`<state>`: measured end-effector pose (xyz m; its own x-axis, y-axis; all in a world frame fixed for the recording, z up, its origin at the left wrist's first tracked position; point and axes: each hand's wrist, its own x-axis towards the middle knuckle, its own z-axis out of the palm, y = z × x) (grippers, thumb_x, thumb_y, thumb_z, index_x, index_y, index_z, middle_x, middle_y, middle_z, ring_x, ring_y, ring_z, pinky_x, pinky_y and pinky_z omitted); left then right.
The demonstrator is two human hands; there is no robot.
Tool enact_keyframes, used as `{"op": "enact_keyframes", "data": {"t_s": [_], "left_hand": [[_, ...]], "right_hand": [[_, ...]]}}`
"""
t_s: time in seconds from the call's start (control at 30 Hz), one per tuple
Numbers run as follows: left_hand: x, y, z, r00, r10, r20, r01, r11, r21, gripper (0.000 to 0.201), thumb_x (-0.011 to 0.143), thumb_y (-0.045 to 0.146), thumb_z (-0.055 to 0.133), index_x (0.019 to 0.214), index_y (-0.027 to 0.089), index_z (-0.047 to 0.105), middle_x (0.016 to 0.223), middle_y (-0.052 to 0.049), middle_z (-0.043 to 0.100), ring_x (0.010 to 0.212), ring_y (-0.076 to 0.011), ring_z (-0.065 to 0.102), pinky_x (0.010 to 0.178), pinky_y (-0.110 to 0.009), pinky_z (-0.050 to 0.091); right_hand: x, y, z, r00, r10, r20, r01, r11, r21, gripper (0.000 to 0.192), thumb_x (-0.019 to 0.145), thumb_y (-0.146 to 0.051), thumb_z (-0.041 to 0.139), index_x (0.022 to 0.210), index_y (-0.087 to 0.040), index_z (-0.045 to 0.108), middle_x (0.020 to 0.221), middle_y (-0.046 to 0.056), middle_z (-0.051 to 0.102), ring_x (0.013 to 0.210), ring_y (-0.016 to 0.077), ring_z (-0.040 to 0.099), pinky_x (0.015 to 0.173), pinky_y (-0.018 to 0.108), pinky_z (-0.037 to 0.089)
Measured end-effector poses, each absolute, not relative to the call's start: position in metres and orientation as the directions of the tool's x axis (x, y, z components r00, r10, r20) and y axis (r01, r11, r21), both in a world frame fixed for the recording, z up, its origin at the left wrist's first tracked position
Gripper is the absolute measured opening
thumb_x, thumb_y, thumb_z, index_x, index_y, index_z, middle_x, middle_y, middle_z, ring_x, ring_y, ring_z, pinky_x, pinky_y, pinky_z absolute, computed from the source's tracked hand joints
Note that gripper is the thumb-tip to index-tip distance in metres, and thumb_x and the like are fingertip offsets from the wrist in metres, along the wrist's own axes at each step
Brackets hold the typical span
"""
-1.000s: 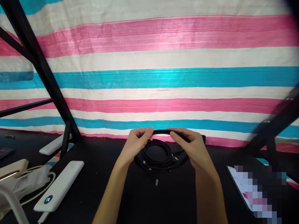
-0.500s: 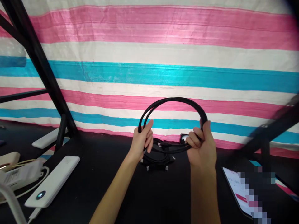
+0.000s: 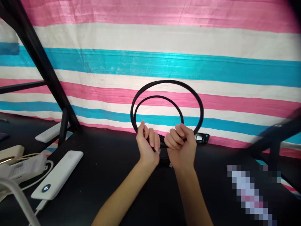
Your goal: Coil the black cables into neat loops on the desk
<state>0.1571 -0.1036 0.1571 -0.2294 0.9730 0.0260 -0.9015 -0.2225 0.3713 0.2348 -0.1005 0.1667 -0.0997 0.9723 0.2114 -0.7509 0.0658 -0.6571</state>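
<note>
A black cable [image 3: 167, 81] stands up in loops above the table, one wide loop and a smaller one inside it. My left hand [image 3: 148, 146] is closed around the lower left of the loops, and a small light-coloured end shows beside its fingers. On the lower right, my right hand [image 3: 181, 144] is closed on the same cable, thumb uppermost. The hands are close together with a narrow gap between them. Behind them, mostly hidden, more black cable [image 3: 164, 153] lies coiled on the black table, with one pale plug end [image 3: 170, 165] showing.
At the left lie a white power bank [image 3: 58, 175] with a lead plugged in, another white slab [image 3: 50, 132] and a white adapter [image 3: 28, 168]. A small black device [image 3: 202, 138] sits by the striped sheet [image 3: 150, 37]. Black frame legs [image 3: 47, 72] rise at both sides; a blurred-out object lies right.
My hands have come closer together, the right one moving left. The cable loops have spread into a larger and a smaller ring, and the coil behind is now mostly covered.
</note>
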Motion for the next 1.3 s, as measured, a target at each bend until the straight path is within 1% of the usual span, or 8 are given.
{"op": "enact_keyframes", "data": {"t_s": [0.23,0.33,0.47,0.67,0.8,1.03,1.17,1.3], "left_hand": [[0.146,-0.094,0.158,0.008,0.992,0.124,-0.82,-0.065,0.568,0.039,0.086,0.025,0.048,0.051,0.019,0.033,0.035,0.007,0.028,0.03,-0.0074,0.037,0.037,-0.02,0.028],[0.124,-0.088,0.162,-0.028,0.989,0.147,-0.716,-0.122,0.687,0.037,0.081,0.028,0.059,0.054,0.019,0.034,0.036,0.01,0.023,0.028,-0.0036,0.026,0.034,-0.018,0.018],[0.1,-0.088,0.165,0.214,0.948,0.234,-0.479,-0.107,0.871,0.046,0.078,0.049,0.064,0.056,0.018,0.038,0.038,0.011,0.021,0.028,-0.0014,0.016,0.032,-0.019,0.008],[0.088,-0.085,0.163,0.115,0.975,0.189,-0.387,-0.131,0.913,0.058,0.077,0.064,0.056,0.051,0.018,0.033,0.04,0.01,0.015,0.031,-0.0011,0.011,0.034,-0.02,0.003],[0.094,-0.086,0.161,0.118,0.977,0.177,-0.435,-0.11,0.894,0.055,0.077,0.059,0.061,0.052,0.018,0.035,0.04,0.01,0.015,0.032,-0.0012,0.01,0.033,-0.02,0.002],[0.103,-0.087,0.166,-0.014,0.979,0.202,-0.72,-0.15,0.677,0.054,0.084,0.051,0.057,0.05,0.019,0.03,0.037,0.01,0.014,0.029,-0.0032,0.011,0.03,-0.021,0.008],[0.099,-0.085,0.168,-0.178,0.977,0.118,-0.814,-0.214,0.541,0.058,0.087,0.053,0.05,0.049,0.02,0.022,0.035,0.009,0.011,0.027,-0.0043,0.011,0.029,-0.021,0.012],[0.096,-0.086,0.168,-0.274,0.958,0.082,-0.814,-0.276,0.51,0.059,0.09,0.054,0.045,0.049,0.02,0.021,0.036,0.009,0.01,0.027,-0.0045,0.012,0.029,-0.02,0.012]], "right_hand": [[0.266,-0.087,0.168,-0.099,0.985,0.14,-0.715,0.027,-0.698,0.041,0.071,-0.022,0.065,0.047,-0.019,0.032,0.041,-0.011,0.013,0.036,0.0043,0.001,0.029,0.019,0.008],[0.285,-0.08,0.169,-0.162,0.985,0.064,-0.615,-0.05,-0.787,0.034,0.069,-0.025,0.07,0.049,-0.018,0.044,0.042,-0.012,0.016,0.037,0.0031,0.001,0.03,0.018,0.003],[0.298,-0.079,0.169,-0.261,0.964,0.049,-0.558,-0.109,-0.823,0.03,0.064,-0.03,0.077,0.052,-0.016,0.053,0.044,-0.012,0.015,0.038,0.0016,0.0,0.031,0.017,0.002],[0.293,-0.084,0.166,-0.242,0.964,0.109,-0.396,0.004,-0.918,0.038,0.066,-0.05,0.077,0.081,-0.015,0.07,0.043,-0.012,0.021,0.034,0.0005,0.008,0.033,0.016,0.007],[0.29,-0.085,0.166,-0.143,0.975,0.17,-0.294,0.122,-0.948,0.05,0.073,-0.063,0.065,0.09,-0.016,0.071,0.045,-0.008,0.032,0.034,0.0015,0.022,0.036,0.018,0.012],[0.292,-0.09,0.172,-0.212,0.96,0.185,-0.423,0.08,-0.902,0.034,0.067,-0.047,0.077,0.069,-0.014,0.068,0.04,-0.011,0.021,0.034,0.0012,0.014,0.035,0.018,0.014],[0.267,-0.095,0.169,-0.258,0.942,0.216,-0.443,0.083,-0.893,0.046,0.07,-0.033,0.076,0.044,-0.017,0.042,0.038,-0.01,0.021,0.034,0.0019,0.02,0.038,0.019,0.021],[0.248,-0.097,0.164,-0.382,0.893,0.237,-0.491,0.021,-0.871,0.055,0.077,-0.03,0.067,0.041,-0.018,0.027,0.036,-0.01,0.02,0.031,0.0008,0.015,0.036,0.02,0.017]]}}
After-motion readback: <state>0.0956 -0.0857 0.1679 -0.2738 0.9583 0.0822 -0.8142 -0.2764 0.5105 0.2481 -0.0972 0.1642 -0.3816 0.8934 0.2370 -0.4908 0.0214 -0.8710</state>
